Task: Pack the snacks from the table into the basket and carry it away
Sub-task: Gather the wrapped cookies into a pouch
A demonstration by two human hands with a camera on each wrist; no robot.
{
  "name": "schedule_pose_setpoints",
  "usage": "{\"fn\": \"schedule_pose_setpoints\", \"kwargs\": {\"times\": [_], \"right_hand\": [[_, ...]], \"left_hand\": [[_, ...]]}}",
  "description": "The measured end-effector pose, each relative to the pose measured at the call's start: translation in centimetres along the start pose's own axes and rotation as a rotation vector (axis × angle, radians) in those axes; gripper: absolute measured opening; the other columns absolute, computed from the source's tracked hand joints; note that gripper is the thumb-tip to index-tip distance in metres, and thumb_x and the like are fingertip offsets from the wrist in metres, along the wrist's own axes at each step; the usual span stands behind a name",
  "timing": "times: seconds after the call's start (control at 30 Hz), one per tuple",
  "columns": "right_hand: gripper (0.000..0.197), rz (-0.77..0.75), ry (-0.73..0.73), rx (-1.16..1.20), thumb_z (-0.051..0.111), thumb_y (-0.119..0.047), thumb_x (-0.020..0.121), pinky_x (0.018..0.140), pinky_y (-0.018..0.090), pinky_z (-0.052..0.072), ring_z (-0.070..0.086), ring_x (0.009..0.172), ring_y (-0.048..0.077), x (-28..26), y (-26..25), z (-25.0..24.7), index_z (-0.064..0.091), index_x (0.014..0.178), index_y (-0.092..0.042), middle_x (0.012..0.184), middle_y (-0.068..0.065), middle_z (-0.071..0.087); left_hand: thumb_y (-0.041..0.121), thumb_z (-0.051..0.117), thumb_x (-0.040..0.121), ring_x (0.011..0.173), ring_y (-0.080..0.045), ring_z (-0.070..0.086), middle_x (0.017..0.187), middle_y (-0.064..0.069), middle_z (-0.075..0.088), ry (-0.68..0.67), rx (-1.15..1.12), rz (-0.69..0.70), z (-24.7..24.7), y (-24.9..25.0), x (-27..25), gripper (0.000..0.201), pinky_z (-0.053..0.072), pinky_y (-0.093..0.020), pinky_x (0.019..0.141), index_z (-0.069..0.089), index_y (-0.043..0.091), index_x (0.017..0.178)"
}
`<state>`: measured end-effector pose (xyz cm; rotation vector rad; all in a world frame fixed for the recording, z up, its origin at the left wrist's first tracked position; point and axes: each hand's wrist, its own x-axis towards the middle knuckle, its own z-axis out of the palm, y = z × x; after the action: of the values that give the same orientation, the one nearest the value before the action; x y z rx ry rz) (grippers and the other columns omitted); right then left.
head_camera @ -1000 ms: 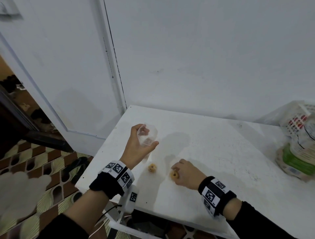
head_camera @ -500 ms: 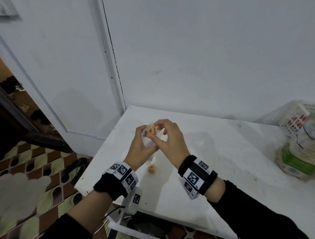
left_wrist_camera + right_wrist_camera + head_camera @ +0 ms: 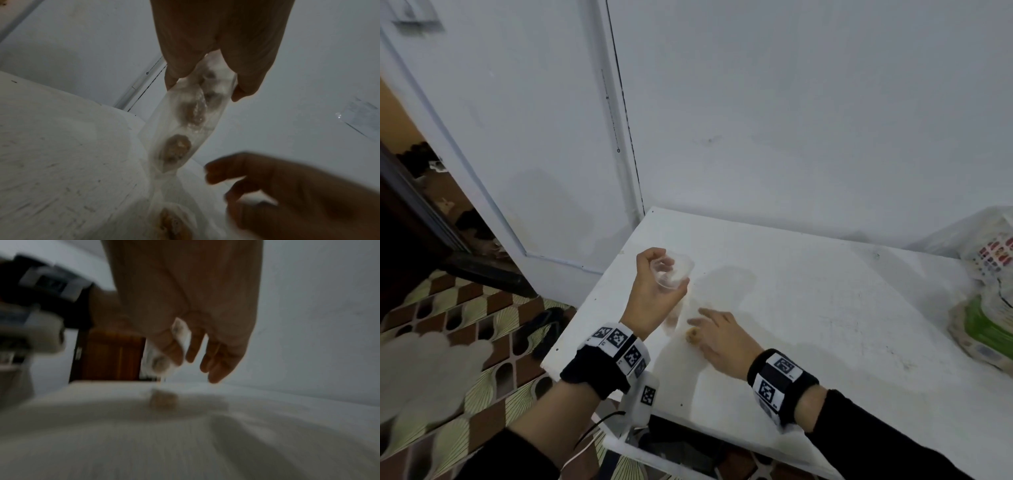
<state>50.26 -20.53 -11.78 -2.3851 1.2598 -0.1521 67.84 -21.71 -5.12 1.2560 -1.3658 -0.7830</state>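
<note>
My left hand (image 3: 667, 271) grips the mouth of a clear plastic bag (image 3: 671, 279) above the table's left part. In the left wrist view the bag (image 3: 185, 123) hangs down with brown snack pieces (image 3: 176, 151) inside. One small golden snack (image 3: 692, 335) lies on the white table (image 3: 808, 325), just below the bag. My right hand (image 3: 700, 330) hovers low over that snack with straight, spread fingers and holds nothing. The right wrist view is blurred; it shows the snack (image 3: 163, 400) under the fingers (image 3: 216, 369).
A white basket (image 3: 993, 253) with a green-labelled pack (image 3: 986, 329) stands at the table's right edge. A white wall is behind, a door to the left. The table's left edge drops to a patterned floor (image 3: 448, 342).
My right hand left the bag's mouth, where it held a snack, and came down to the table over the remaining snack. The left hand still holds the bag.
</note>
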Motion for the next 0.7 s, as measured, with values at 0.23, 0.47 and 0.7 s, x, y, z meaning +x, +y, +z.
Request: {"fn": "schedule_pose_setpoints", "kwargs": {"times": [0.23, 0.47, 0.7], "right_hand": [[0.031, 0.132, 0.214, 0.095, 0.047, -0.032, 0.096, 0.088, 0.032, 0.043, 0.056, 0.106, 0.023, -0.2, -0.4, -1.9, 0.052, 0.124, -0.017, 0.114, 0.004, 0.059], [0.010, 0.009, 0.766, 0.662, 0.052, -0.027, 0.097, 0.081, 0.021, 0.047, 0.060, 0.088, 0.001, -1.1, -5.3, -9.6, 0.050, 0.102, -0.018, 0.090, -0.014, 0.062], [0.041, 0.054, 0.655, 0.074, 0.033, -0.048, 0.095, 0.100, 0.035, 0.029, 0.033, 0.128, 0.019, -0.8, -5.8, -9.0, 0.069, 0.100, -0.028, 0.139, -0.006, 0.046]], "left_hand": [[0.008, 0.073, 0.078, 0.100, 0.002, 0.052, 0.112, 0.000, 0.049, -0.012, -0.035, 0.023, 0.1, 0.2, -0.5, 0.064, 0.044, -0.012, 0.083, 0.030, 0.020, 0.124], [0.024, 0.072, 0.072, 0.104, -0.005, 0.052, 0.114, 0.001, 0.048, -0.051, -0.029, 0.032, 1.0, 0.4, -0.5, 0.066, 0.047, -0.025, 0.088, 0.029, 0.035, 0.120], [-0.001, 0.069, 0.075, 0.096, 0.003, 0.054, 0.116, -0.007, 0.042, -0.163, -0.123, 0.041, 3.2, 1.9, -0.4, 0.076, 0.050, -0.019, 0.080, 0.021, 0.025, 0.128]]}}
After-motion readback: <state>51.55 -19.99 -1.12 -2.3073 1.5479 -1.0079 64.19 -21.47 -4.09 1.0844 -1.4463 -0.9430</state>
